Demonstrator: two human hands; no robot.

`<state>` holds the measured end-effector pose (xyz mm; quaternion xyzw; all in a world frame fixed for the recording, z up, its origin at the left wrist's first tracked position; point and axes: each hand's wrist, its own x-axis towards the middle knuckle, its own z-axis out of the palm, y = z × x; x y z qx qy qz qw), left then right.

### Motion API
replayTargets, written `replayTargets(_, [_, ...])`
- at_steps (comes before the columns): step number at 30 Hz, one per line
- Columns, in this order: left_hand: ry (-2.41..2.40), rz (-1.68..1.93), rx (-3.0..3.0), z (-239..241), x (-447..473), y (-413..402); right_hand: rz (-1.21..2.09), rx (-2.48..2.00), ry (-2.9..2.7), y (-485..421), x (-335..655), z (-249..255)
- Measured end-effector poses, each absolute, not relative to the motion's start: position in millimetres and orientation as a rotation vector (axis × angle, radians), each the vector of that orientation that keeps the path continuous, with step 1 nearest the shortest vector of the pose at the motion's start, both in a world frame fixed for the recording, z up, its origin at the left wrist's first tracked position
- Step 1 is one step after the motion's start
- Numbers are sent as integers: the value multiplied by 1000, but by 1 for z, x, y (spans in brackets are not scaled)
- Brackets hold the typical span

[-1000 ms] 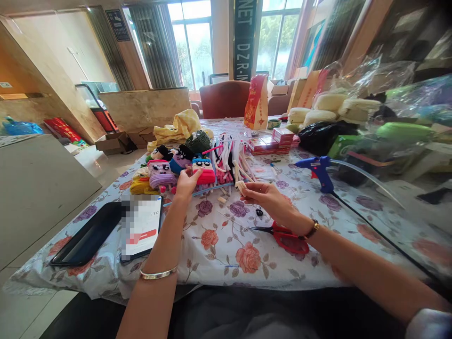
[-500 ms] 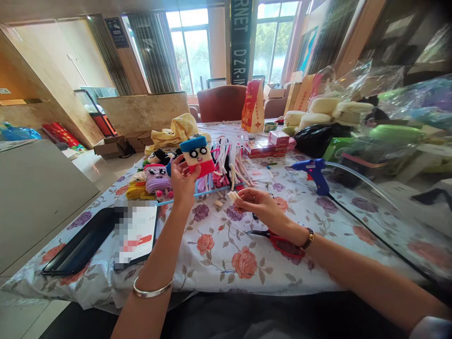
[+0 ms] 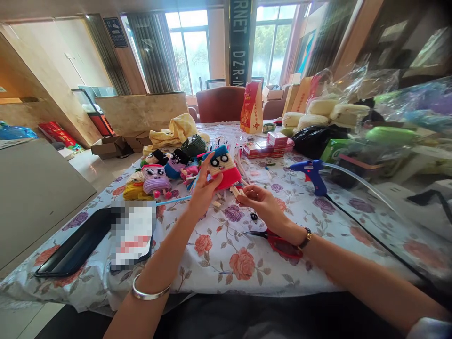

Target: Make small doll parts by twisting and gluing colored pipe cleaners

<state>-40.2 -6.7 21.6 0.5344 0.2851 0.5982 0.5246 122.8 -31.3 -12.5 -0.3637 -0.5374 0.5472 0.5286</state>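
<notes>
My left hand (image 3: 205, 188) is closed around a plush doll (image 3: 223, 167) with a blue top, a cream face with round black glasses, and a red base. Close to the doll's lower edge, my right hand (image 3: 259, 202) pinches a small cream fuzzy piece (image 3: 237, 191), which looks like folded pipe cleaner. Another short cream piece (image 3: 217, 204) lies on the tablecloth to its left. Below my right hand rest red-handled scissors (image 3: 282, 246) and a small black round bit (image 3: 254, 216). Pipe cleaners (image 3: 243, 169) lie behind the doll, partly hidden by it.
Finished-looking dolls (image 3: 156, 180) sit at the left, near a phone (image 3: 134, 235) and a black tray-like object (image 3: 79, 242). A blue glue gun (image 3: 312, 175) stands at the right, its cable trailing forward. Small red boxes (image 3: 261, 147) and a red paper bag (image 3: 252, 108) are farther back.
My left hand has carried the doll right and slightly down, tilting it, so it is now beside the cream piece. My right hand has barely moved. More dolls behind have come into view.
</notes>
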Motion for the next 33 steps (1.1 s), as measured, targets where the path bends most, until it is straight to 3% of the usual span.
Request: replayTargets(33, [624,1426,1344,8,-33,-5,1404,-834,-1197,-34,119,-14])
